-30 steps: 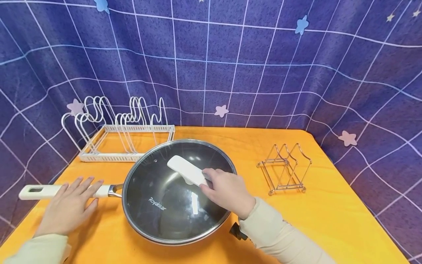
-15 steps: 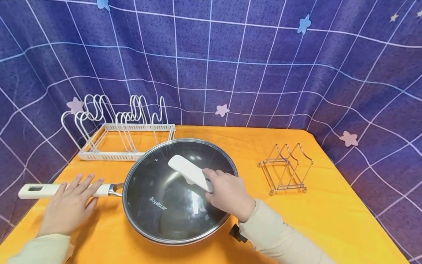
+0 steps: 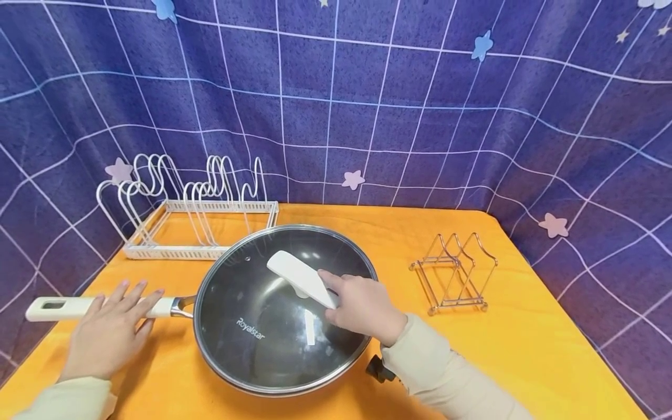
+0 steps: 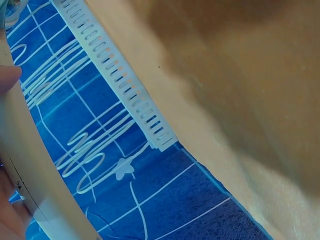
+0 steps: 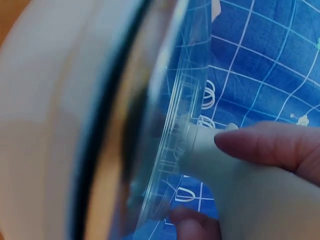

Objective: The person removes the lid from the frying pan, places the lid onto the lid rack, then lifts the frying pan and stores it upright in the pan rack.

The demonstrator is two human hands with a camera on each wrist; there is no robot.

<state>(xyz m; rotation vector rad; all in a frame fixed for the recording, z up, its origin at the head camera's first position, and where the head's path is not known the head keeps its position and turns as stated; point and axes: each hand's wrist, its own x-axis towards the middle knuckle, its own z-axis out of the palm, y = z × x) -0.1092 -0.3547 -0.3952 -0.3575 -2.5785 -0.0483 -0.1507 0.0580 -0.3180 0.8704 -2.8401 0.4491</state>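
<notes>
A wok with a long cream handle sits in front of me under a round glass lid marked "Royalstar". The lid has a steel rim and a white, bar-like upright knob. My left hand rests across the wok's handle, fingers nearly straight over its top. In the left wrist view the thumb overlaps the handle's side. At the knob's near right end, my right hand grips it, index finger along one side. The right wrist view shows fingers on both sides of the knob.
A white wire pan rack stands at the back left, behind the wok. On the right is a small metal rack. An orange cloth covers the table, and a blue gridded curtain hangs behind it.
My right fingers have shifted slightly on the lid knob, and the thumb is now tucked out of sight. The view has tilted a little; wok, lid and left hand stay put.
</notes>
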